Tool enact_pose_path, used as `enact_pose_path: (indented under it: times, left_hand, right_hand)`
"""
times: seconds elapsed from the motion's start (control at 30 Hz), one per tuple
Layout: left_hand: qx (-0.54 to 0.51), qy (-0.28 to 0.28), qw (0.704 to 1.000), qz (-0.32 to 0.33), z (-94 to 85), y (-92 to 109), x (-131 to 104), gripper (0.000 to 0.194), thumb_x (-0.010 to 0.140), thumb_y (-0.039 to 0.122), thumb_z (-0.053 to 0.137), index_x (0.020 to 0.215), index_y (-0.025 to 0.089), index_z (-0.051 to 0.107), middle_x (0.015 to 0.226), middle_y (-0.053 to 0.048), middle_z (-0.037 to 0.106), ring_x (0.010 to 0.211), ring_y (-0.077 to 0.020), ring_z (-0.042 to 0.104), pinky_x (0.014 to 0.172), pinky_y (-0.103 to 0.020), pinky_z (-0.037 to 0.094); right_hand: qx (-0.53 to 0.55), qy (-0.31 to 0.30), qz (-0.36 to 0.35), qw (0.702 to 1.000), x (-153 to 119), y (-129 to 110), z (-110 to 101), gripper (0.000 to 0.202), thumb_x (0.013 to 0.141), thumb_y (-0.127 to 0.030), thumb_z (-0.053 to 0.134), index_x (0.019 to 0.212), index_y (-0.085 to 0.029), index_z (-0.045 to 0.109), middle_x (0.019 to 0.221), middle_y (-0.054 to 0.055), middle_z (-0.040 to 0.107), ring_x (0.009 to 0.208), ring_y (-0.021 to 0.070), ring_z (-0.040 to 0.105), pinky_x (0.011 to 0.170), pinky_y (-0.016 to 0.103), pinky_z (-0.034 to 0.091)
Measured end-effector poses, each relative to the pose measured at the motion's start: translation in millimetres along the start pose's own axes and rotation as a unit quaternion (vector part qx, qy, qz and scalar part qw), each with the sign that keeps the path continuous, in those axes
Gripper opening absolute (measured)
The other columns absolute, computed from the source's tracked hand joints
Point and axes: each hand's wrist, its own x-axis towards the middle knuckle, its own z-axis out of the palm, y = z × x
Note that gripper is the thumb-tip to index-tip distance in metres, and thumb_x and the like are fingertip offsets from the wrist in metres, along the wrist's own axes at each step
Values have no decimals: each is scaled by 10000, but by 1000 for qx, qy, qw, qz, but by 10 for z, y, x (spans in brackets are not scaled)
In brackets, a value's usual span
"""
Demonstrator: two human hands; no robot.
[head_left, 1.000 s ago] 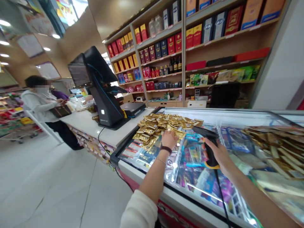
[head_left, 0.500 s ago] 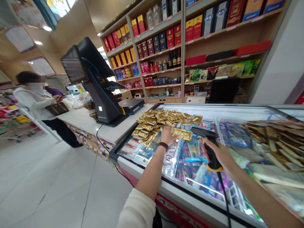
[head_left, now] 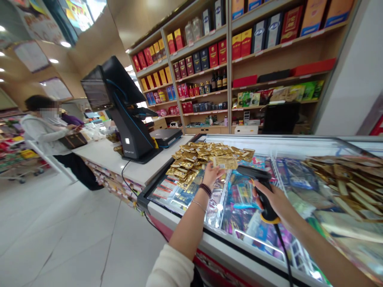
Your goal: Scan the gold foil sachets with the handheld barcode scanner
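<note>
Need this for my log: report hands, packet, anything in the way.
Left hand holding gold packet. Right hand gripping scanner, nose close to packet. Nothing seen between scanner and packet.

The left hand (head_left: pixel 212 174) has brought a gold packet (head_left: pixel 225 163) near the scanner (head_left: pixel 254 172).

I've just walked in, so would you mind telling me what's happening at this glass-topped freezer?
The person's left hand holds a gold packet by the front of a heap of gold packets on the glass-topped freezer. The right hand grips a corded handheld scanner, its head close to that packet. A black checkout terminal stands on the adjoining counter.
</note>
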Motion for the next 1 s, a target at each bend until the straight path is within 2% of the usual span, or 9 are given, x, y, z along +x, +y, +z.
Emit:
enact_pose_path:
  times: [0.13, 0.23, 0.37, 0.5, 0.73, 0.9, 1.0]
  left_hand:
    - [-180, -24, 983, -7, 19, 2, -24, 135, 998, 159, 660, 1129, 181, 681, 1133, -91, 797, 1083, -206, 789, 1099, -387, 594]
    - [-246, -30, 969, -15, 28, -9, -20, 135, 991, 179, 687, 1126, 189, 698, 1176, -100, 792, 1151, -215, 774, 1135, -387, 568]
    - [-271, -32, 962, -16, 61, -8, -24, 143, 1016, 195, 662, 1157, 194, 687, 1197, -108, 790, 1172, -224, 771, 1154, -401, 556]
    - [-272, -36, 962, -13, 84, 13, -47, 150, 1026, 223, 664, 1172, 197, 685, 1180, -103, 791, 1174, -222, 770, 1157, -399, 555]
    - [-251, -46, 967, -2, 97, 36, -80, 272, 1032, 252, 656, 1299, 205, 672, 1260, -130, 769, 1199, -241, 758, 1189, -447, 534]
    - [-284, -29, 958, -16, 117, 54, -90, 212, 1062, 179, 566, 1244, 173, 676, 1143, -121, 799, 1073, -207, 799, 1170, -422, 549]
    - [-300, -27, 953, -23, 122, 62, -97, 246, 1076, 154, 521, 1278, 172, 660, 1051, -97, 812, 1024, -188, 813, 1174, -424, 544]
  right_hand:
    - [-16, -9, -17, 1000, -54, -33, 34, 571, 652, -719, 881, 789, -218, 642, 614, -23, 632, 373, 112, 498, 363, 277, 393]
    - [-26, -11, -48, 998, -111, -66, 76, 568, 681, -732, 866, 733, -219, 629, 605, -25, 624, 367, 101, 481, 370, 271, 374]
    - [-54, -4, -80, 995, -177, -101, 117, 567, 723, -742, 838, 697, -209, 646, 610, -17, 634, 372, 94, 490, 397, 266, 381]
    - [-106, 1, -98, 990, -196, -78, 106, 562, 784, -753, 777, 663, -224, 635, 507, -26, 583, 378, 113, 488, 435, 276, 405]
    - [-168, 8, -107, 980, -206, -37, 82, 543, 858, -739, 693, 646, -247, 601, 445, -26, 561, 399, 140, 509, 499, 294, 424]
    - [-191, 13, -106, 976, -244, -107, 105, 525, 867, -727, 670, 637, -263, 582, 437, -27, 567, 402, 158, 518, 524, 313, 433]
    - [-201, 11, -110, 973, -262, -134, 108, 504, 879, -704, 658, 638, -269, 576, 423, -37, 554, 402, 159, 512, 544, 318, 438]
